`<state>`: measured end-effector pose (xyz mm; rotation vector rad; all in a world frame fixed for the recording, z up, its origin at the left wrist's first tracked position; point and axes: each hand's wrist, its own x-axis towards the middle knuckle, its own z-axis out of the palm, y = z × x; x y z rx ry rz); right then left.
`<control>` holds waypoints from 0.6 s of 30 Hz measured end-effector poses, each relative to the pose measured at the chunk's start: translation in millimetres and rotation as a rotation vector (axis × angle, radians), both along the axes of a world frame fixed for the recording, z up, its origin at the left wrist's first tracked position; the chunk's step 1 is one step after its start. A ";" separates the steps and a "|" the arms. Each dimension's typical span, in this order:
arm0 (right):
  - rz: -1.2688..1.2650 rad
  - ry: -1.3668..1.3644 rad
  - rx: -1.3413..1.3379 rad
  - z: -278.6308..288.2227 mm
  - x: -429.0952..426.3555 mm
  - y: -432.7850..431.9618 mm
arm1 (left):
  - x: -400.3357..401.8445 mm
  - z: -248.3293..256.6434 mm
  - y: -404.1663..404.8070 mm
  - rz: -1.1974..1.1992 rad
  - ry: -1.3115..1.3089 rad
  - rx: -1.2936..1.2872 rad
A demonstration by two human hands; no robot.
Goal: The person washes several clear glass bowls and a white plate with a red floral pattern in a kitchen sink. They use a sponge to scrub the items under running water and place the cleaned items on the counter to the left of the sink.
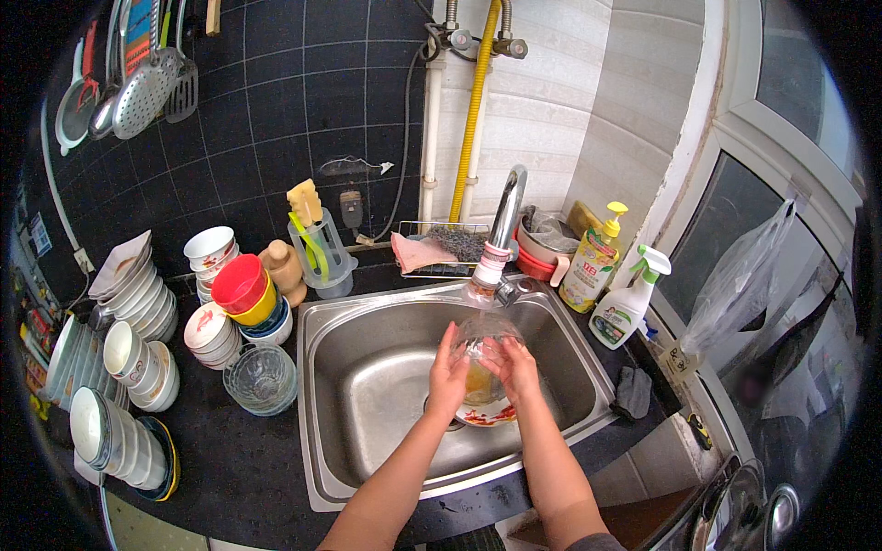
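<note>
Both my hands hold a clear glass bowl [488, 330] under the chrome faucet [511, 200], above the stainless steel sink [358, 399]. My left hand [449, 375] grips the bowl's left side. On the right side are the fingers of my right hand [513, 365]. A strainer nozzle [488, 272] with pink bands ends the spout just over the glass. Below the bowl, inside the sink, lies a white dish with a red pattern [489, 414], partly hidden by my hands and the glass. An orange-yellow patch shows through the glass; I cannot tell what it is.
Left of the sink stand glass bowls [260, 379], coloured bowls [238, 284], a wooden pestle and mortar [282, 272] and several stacks of white dishes [141, 303]. A wire rack [441, 249] with a pink cloth sits behind. A pump bottle [589, 268] and spray bottle [627, 303] stand right.
</note>
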<state>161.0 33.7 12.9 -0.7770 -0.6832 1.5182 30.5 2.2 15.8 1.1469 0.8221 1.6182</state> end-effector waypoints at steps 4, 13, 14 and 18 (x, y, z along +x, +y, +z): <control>-0.003 -0.088 0.000 0.3 -1.7 0.0 | -2.0 -1.3 1.7 0.029 -0.017 -0.034; 0.011 -0.287 0.086 -2.1 -11.7 -1.0 | -5.2 -15.4 10.3 0.102 -0.193 -0.140; 0.010 -0.307 0.090 1.4 -13.4 -2.8 | -6.1 -14.5 9.4 0.100 -0.204 -0.156; 0.044 -0.374 0.176 2.8 -15.6 -4.9 | -7.7 -21.4 10.9 0.120 -0.292 -0.227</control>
